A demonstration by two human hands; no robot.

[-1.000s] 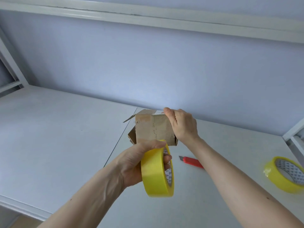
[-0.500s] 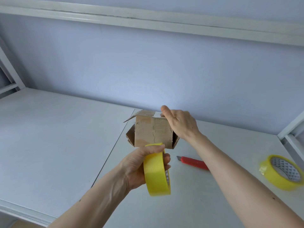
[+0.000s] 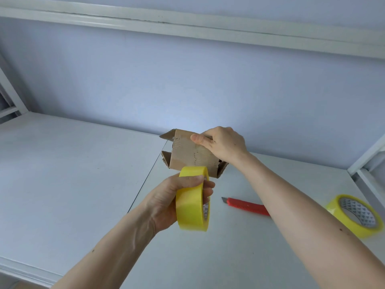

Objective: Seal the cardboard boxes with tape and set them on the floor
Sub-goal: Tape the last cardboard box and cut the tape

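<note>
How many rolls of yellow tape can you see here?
2. One yellow tape roll is gripped in the left hand, in front of the cardboard box. The second roll lies on the table at far right.

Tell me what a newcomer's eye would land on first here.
The yellow tape roll gripped in the left hand, centre frame, just in front of the small cardboard box the right hand holds on the white table. Next, the red knife and a second roll at the right.

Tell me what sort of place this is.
Probably a packing bench: a plain white table against a bare pale blue wall, with a small cardboard box, a spare yellow tape roll and a red utility knife.
</note>
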